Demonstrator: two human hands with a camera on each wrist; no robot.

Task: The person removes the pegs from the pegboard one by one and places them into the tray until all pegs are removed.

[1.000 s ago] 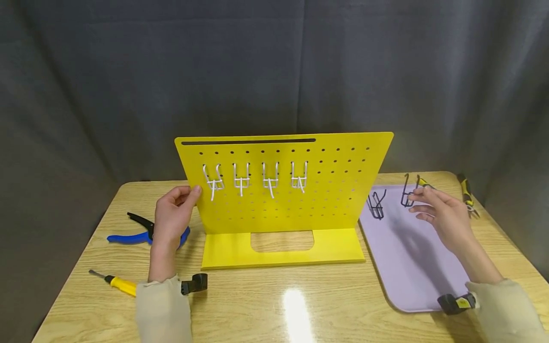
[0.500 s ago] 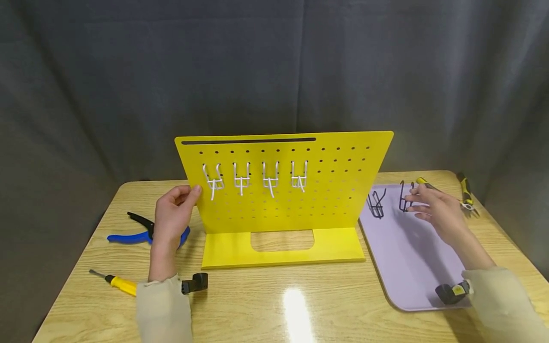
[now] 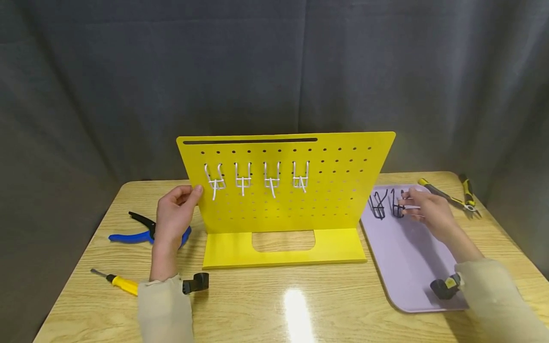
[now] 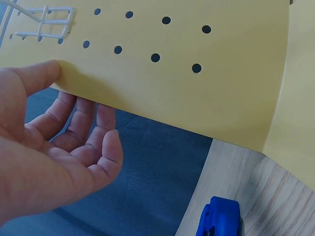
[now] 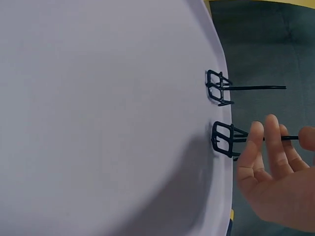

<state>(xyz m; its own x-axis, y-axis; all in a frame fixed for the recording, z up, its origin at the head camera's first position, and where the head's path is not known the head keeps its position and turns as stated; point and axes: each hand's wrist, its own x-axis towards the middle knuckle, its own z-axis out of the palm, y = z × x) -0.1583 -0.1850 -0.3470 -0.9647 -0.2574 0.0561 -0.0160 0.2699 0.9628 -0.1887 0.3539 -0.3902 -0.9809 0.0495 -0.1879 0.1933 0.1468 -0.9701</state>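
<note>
My left hand grips the left edge of a yellow pegboard, thumb on its front face and curled fingers behind, as the left wrist view shows. Several white wire hooks hang in a row on the board. Over a lilac tray, my right hand pinches the prong of a black wire pegboard hook between thumb and fingers. Part of that prong is hidden by the fingers. A second black hook stands beside it on the tray, near the far rim.
Blue-handled pliers and a yellow screwdriver lie on the wooden table left of the board. Beyond the tray's right rim lie tools with yellow and black handles. A dark curtain hangs behind the table.
My right hand has brought the black hook down and left, close to the other black hook on the tray. The left hand stays on the pegboard's edge.
</note>
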